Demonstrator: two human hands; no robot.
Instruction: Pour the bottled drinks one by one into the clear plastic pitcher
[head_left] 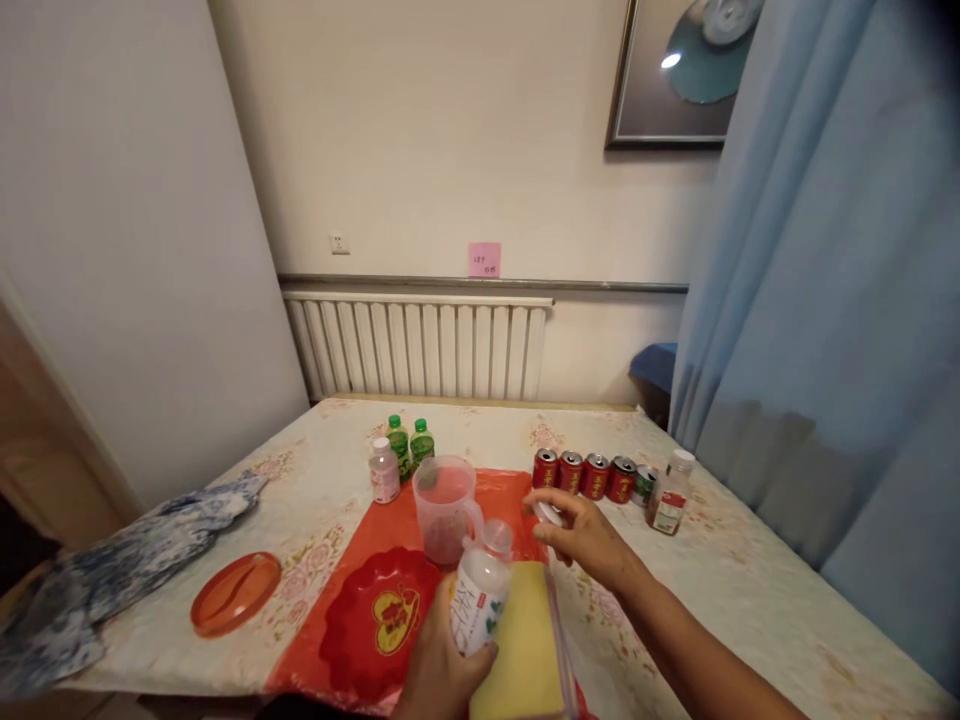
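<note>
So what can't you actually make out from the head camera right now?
- Bottle: label print too small and blurred to read; the left hand covers its base.
- Cap: mostly hidden by the right hand.
- Pink note on the wall: writing too small.
- Yellow box: cut off by the bottom edge.

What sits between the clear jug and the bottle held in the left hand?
Nothing stands between them in the head view: the bottle in the left hand is tilted with its open neck right beside the clear jug, above the red mat.
</note>
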